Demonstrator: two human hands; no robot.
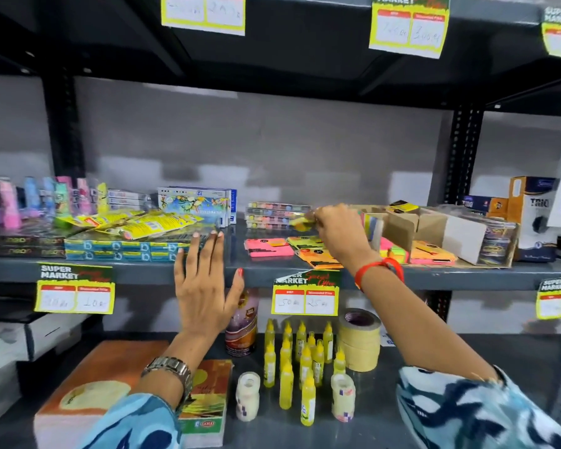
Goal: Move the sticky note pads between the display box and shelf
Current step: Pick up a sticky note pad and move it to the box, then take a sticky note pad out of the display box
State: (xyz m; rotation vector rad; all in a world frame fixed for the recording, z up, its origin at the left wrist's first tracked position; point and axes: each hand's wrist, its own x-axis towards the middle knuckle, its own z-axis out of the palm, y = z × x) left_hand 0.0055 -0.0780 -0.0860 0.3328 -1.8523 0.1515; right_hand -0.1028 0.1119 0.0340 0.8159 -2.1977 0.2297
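My right hand [336, 230] is raised over the middle shelf [234, 268] and pinches a yellow sticky note pad [300, 224] at its fingertips. Below it on the shelf lie a pink pad [268, 247] and an orange and yellow pad [311, 251]. To the right stands the cardboard display box [402, 226] with more bright pads [392, 251] in and before it. My left hand [204, 286] is flat and spread at the shelf's front edge, holding nothing.
Blue boxes [117, 249], yellow packets [136, 223] and crayon boxes [196, 202] fill the shelf's left. Watercolour trays [274, 215] sit behind the pads. On the lower shelf stand yellow glue bottles [300, 354], masking tape rolls [360, 338] and notebooks [110, 384]. Price tags hang from shelf edges.
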